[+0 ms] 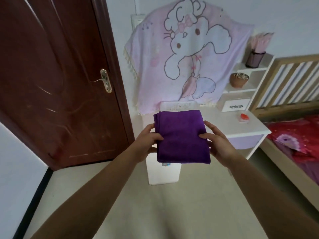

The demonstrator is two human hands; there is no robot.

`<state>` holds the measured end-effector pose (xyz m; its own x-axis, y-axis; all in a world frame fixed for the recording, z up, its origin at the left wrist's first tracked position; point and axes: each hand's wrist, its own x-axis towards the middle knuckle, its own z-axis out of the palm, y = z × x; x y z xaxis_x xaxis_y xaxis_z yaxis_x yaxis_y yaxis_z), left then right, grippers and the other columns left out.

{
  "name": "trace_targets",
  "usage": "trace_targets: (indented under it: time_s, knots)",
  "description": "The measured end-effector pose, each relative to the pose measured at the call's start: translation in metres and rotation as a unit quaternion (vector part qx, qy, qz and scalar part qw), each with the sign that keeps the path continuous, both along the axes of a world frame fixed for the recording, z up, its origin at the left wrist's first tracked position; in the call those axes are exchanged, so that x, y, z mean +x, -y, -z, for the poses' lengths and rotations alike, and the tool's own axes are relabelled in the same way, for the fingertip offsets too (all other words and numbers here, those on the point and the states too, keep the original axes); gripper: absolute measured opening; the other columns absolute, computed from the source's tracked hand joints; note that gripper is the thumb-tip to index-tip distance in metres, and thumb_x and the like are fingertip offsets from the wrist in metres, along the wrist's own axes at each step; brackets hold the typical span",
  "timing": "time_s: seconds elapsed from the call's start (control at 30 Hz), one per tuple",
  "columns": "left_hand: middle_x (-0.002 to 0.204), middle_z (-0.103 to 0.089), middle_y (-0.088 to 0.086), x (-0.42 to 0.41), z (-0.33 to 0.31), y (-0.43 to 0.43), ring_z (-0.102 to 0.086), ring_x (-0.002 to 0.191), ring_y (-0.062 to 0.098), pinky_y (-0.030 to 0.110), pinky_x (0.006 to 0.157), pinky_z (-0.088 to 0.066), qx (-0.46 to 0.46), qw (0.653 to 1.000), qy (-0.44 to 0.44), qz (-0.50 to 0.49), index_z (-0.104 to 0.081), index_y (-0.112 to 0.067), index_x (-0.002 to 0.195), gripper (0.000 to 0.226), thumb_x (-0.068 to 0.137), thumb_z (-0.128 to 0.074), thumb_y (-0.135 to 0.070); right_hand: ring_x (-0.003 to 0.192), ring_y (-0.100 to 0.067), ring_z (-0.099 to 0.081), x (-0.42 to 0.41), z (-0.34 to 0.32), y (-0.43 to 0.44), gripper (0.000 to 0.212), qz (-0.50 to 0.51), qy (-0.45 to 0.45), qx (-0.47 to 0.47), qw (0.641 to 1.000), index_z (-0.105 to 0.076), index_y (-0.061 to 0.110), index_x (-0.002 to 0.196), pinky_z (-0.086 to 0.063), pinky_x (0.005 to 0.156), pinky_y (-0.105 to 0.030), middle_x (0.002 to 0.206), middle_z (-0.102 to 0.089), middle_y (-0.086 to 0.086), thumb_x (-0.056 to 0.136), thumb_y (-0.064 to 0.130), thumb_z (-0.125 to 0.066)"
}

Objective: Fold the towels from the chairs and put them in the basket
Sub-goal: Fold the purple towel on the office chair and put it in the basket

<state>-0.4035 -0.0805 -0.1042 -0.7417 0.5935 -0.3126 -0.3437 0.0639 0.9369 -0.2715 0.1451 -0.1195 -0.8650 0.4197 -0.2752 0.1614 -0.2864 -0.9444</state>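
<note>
View: head camera, looking forward and down along both forearms.
Towels: one purple towel (182, 137), folded into a thick, layered rectangle and held flat in the air between the hands.
Hands: two, apart, one at each side edge of the towel.
Left hand: the left hand (148, 140) grips the left edge, thumb on top and fingers underneath.
Right hand: the right hand (217, 140) grips the right edge, thumb on top and fingers underneath.
Baskets: one white basket (176, 106) with a perforated wall, just beyond the hands. The far edge of the towel overlaps it in the picture, and its inside is hidden.
Doors: one dark brown door (60, 80), closed, beyond and left of the left hand.
Blankets: one pink cartoon blanket (189, 57), hanging straight beyond the hands, above the basket.
Desks: one white desk (241, 128), beyond and right of the right hand.
Items on the desk shelves: one dark cup (255, 59) of pink sticks and one brown bowl (239, 80).
Beds: one bed (296, 138) with red bedding, far right of the right hand.
</note>
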Motion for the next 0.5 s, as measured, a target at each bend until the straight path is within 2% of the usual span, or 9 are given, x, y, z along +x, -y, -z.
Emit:
trace_targets:
  time_s: [0.13, 0.33, 0.4, 0.5]
  knots:
    - [0.115, -0.064, 0.011, -0.064, 0.011, -0.089, -0.065, 0.105, 0.031, 0.049, 0.082, -0.059, -0.021, 1.0, -0.02, 0.007, -0.048, -0.02, 0.132, 0.053, 0.087, -0.054, 0.007, 0.092, -0.024, -0.069, -0.059, 0.016, -0.085, 0.061, 0.022, -0.002, 0.003, 1.0, -0.052, 0.037, 0.138, -0.055, 0.066, -0.033, 0.112, -0.075, -0.006, 0.088, 0.006, -0.065]
    - [0.114, -0.065, 0.009, -0.148, 0.021, -0.206, -0.067, 0.101, 0.029, 0.05, 0.08, -0.06, -0.081, 0.996, -0.017, -0.027, -0.046, -0.017, 0.135, 0.053, 0.088, -0.056, 0.003, 0.095, -0.022, -0.069, -0.156, 0.028, -0.201, 0.062, 0.008, 0.034, -0.007, 0.999, -0.046, 0.029, 0.144, -0.056, 0.075, -0.037, 0.113, -0.072, -0.005, 0.09, 0.01, -0.066]
    - [0.115, -0.064, 0.01, -0.17, 0.021, -0.228, -0.067, 0.101, 0.03, 0.047, 0.076, -0.061, -0.1, 0.994, -0.017, -0.035, -0.042, -0.017, 0.138, 0.054, 0.089, -0.057, 0.0, 0.095, -0.024, -0.07, -0.185, 0.03, -0.227, 0.063, -0.01, 0.05, -0.016, 0.999, -0.044, 0.027, 0.146, -0.057, 0.076, -0.039, 0.119, -0.069, -0.006, 0.089, 0.012, -0.067]
    - [0.115, -0.06, 0.011, -0.208, 0.028, -0.258, -0.066, 0.094, 0.026, 0.036, 0.058, -0.057, -0.134, 0.989, 0.006, -0.067, -0.033, -0.019, 0.144, 0.062, 0.09, -0.059, -0.003, 0.098, -0.025, -0.068, -0.234, 0.04, -0.258, 0.065, -0.024, 0.096, -0.032, 0.995, -0.041, 0.022, 0.148, -0.056, 0.073, -0.037, 0.123, -0.064, -0.006, 0.089, 0.016, -0.068]
